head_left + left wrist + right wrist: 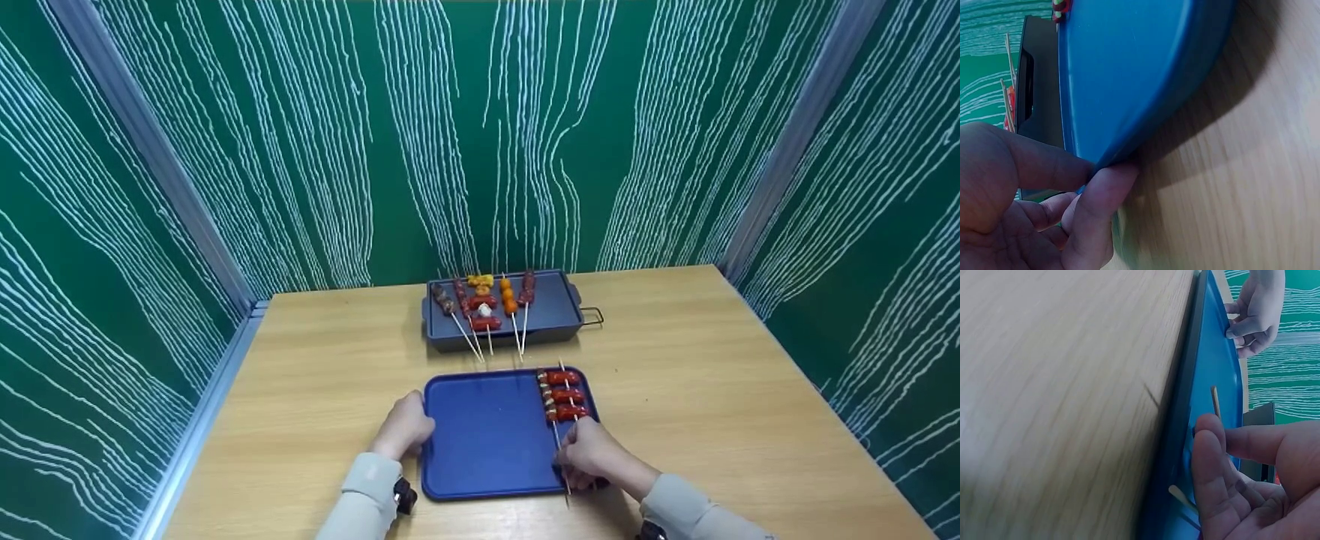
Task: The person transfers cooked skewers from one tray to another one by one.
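A blue tray [487,442] lies on the table; its rim also shows in the left wrist view. My left hand [407,426] pinches the tray's left edge between thumb and fingers [1109,185]. On the tray's right side lie a skewer of small mixed pieces [548,394] and, beside it, one of red sausage pieces [568,395]. Over their lower sticks, my right hand [592,454] pinches a stick [1215,400] with thumb and fingers [1210,455]. Another stick's end [1180,496] shows beside these fingers; which skewer is pinched is hard to tell.
Behind the tray stands a dark grill pan [551,319] with a wire handle [592,316] on its right. Several skewers lie across it, their sticks pointing toward the tray. Green walls with white lines enclose the wooden table [690,360] at the back and sides.
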A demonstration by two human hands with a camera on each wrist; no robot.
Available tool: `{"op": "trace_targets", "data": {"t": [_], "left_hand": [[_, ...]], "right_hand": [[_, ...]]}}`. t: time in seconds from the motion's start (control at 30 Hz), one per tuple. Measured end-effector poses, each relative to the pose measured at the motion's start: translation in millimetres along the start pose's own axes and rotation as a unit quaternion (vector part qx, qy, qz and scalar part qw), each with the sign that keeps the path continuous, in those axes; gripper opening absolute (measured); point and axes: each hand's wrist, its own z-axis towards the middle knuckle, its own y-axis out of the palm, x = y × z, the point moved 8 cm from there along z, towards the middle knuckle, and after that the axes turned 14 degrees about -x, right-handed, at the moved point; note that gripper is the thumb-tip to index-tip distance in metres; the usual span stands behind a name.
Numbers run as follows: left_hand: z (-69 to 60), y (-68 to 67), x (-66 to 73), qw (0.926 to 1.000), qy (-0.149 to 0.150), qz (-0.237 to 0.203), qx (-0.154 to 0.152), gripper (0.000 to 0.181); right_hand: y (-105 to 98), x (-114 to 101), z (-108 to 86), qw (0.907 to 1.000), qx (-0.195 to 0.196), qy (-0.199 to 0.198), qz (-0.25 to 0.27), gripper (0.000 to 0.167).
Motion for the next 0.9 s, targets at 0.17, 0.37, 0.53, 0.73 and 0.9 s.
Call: {"op": "trace_targets", "data": {"t": [0.17, 0.37, 0.53, 0.73, 0.9], "left_hand": [[-1.1, -1.0, 1.5, 1.0, 0.0, 0.008, 0.003, 0.024], [1.8, -1.3, -1.2, 0.9999, -0.005, 0.013, 0.003, 0.023], [1.2, -1.4, -0.9, 0.9999, -0.015, 0.004, -0.001, 0.021], [4.7, -0.3, -5.2, 1.0, -0.007, -0.002, -0.003, 0.024], [0.5, -0.5, -1.5, 1.0, 0.0, -0.001, 0.003, 0.022]], "right_hand": [[-1.4, -0.8, -1.1, 1.0, 0.003, -0.006, 0.005, 0.027], [-2.5, -0.3, -3.1, 0.9999, 0.012, -0.008, 0.007, 0.025], [-2.5, 1.6, -3.0, 0.9998, 0.013, -0.008, 0.009, 0.026], [-2.0, 1.7, -2.6, 0.9998, 0.013, -0.015, 0.001, 0.03], [-1.9, 2.8, -2.4, 0.9999, 0.012, -0.011, 0.001, 0.029]]}}
